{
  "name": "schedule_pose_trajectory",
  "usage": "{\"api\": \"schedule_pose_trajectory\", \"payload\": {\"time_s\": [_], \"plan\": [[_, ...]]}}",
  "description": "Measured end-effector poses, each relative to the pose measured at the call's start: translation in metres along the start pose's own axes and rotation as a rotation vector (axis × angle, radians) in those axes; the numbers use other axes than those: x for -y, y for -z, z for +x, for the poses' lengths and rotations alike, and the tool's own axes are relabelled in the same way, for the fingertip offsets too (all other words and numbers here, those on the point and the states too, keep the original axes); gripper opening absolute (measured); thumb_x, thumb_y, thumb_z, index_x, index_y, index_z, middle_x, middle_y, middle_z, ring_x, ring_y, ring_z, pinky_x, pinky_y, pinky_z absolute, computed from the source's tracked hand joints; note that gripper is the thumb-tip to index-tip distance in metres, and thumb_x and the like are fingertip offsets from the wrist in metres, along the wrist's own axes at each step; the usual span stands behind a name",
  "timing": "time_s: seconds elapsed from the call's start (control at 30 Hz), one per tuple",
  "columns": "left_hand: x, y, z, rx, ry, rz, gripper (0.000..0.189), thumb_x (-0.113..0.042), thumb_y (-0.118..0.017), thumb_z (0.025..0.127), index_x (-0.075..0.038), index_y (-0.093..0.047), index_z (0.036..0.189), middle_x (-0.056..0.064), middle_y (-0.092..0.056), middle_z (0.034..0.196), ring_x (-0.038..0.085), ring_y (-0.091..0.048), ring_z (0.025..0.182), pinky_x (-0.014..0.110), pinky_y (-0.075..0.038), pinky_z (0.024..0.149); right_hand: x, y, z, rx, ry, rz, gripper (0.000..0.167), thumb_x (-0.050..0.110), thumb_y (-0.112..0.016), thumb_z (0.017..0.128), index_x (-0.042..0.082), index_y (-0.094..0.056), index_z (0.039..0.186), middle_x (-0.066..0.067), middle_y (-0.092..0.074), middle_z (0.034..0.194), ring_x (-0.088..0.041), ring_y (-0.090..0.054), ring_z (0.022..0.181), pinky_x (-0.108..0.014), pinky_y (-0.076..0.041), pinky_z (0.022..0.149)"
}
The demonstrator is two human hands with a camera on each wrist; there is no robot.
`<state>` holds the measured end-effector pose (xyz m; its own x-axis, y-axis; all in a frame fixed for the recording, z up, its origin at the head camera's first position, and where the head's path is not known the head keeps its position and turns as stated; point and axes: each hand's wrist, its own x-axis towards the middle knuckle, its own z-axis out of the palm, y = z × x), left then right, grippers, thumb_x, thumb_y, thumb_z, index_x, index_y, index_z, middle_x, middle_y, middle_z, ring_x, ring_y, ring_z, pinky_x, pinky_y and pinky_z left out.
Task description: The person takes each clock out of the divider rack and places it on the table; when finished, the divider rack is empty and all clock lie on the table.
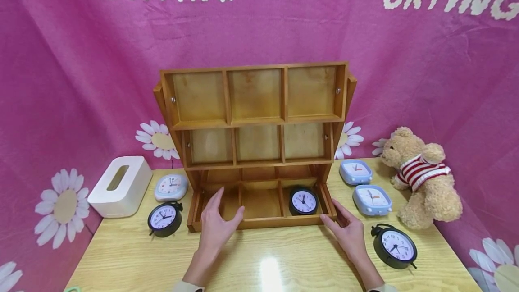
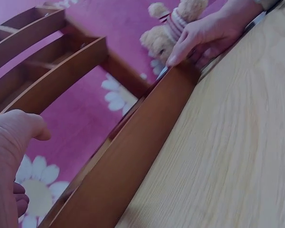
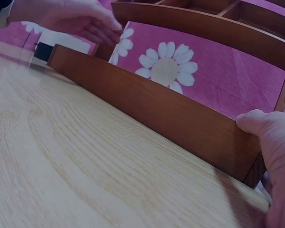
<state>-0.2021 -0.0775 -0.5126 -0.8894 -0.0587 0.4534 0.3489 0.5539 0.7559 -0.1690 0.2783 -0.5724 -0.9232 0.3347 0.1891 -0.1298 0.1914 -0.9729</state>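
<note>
A brown wooden tiered shelf (image 1: 259, 123) with square compartments stands at the back of the table. My right hand (image 1: 348, 232) grips the front right corner of its bottom tier, thumb on the top edge and fingers along the side; the right wrist view shows this thumb (image 3: 251, 121) on the corner. My left hand (image 1: 217, 228) hovers before the bottom tier's left part, thumb and fingers spread, holding nothing. In the left wrist view the left hand (image 2: 12, 152) is apart from the front board (image 2: 128, 156). A round black alarm clock (image 1: 303, 201) sits in the bottom right compartment.
Left of the shelf are a white tissue box (image 1: 135, 188), a pale blue clock (image 1: 171, 187) and a black alarm clock (image 1: 164, 219). On the right stand two blue clocks (image 1: 356, 172) (image 1: 372, 199), another black alarm clock (image 1: 394, 246) and a teddy bear (image 1: 430, 193).
</note>
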Motion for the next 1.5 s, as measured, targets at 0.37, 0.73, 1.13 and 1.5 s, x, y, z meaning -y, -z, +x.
{"api": "schedule_pose_trajectory", "payload": {"time_s": [0.37, 0.73, 1.13, 1.5], "plan": [[-0.034, -0.046, 0.005, 0.202, -0.010, -0.078, 0.077, -0.036, -0.084, 0.086, -0.001, -0.056, 0.148, 0.018, -0.060, 0.145, 0.040, -0.060, 0.129, 0.054, -0.053, 0.105, -0.001, 0.001, -0.001, -0.013, 0.015, -0.004, 0.063, 0.001, -0.084, 0.086, -0.006, -0.059, 0.144, -0.025, -0.057, 0.144, -0.009, -0.056, 0.126, -0.012, -0.048, 0.097], [-0.051, -0.088, 0.009, 0.324, -0.062, -0.103, 0.074, -0.034, -0.085, 0.084, 0.001, -0.059, 0.144, 0.017, -0.065, 0.138, 0.036, -0.065, 0.120, 0.048, -0.057, 0.100, 0.000, 0.002, -0.002, -0.020, -0.006, -0.012, 0.063, 0.003, -0.085, 0.087, -0.004, -0.059, 0.144, -0.024, -0.058, 0.144, -0.021, -0.056, 0.130, -0.012, -0.048, 0.096], [-0.061, -0.122, 0.013, 0.422, -0.144, -0.013, 0.075, -0.038, -0.085, 0.084, 0.004, -0.059, 0.142, 0.020, -0.064, 0.138, 0.036, -0.061, 0.126, 0.046, -0.055, 0.104, -0.001, 0.001, -0.001, -0.007, 0.027, 0.017, 0.062, 0.002, -0.084, 0.088, -0.004, -0.059, 0.144, -0.027, -0.059, 0.142, 0.002, -0.061, 0.115, -0.013, -0.052, 0.093], [-0.069, -0.142, 0.017, 0.474, -0.118, 0.070, 0.079, -0.042, -0.084, 0.084, 0.003, -0.057, 0.143, 0.020, -0.061, 0.141, 0.034, -0.061, 0.123, 0.046, -0.058, 0.097, 0.000, 0.000, -0.001, -0.002, 0.018, 0.019, 0.062, 0.002, -0.083, 0.088, -0.004, -0.059, 0.144, -0.026, -0.058, 0.143, 0.004, -0.060, 0.115, -0.012, -0.051, 0.094]]}}
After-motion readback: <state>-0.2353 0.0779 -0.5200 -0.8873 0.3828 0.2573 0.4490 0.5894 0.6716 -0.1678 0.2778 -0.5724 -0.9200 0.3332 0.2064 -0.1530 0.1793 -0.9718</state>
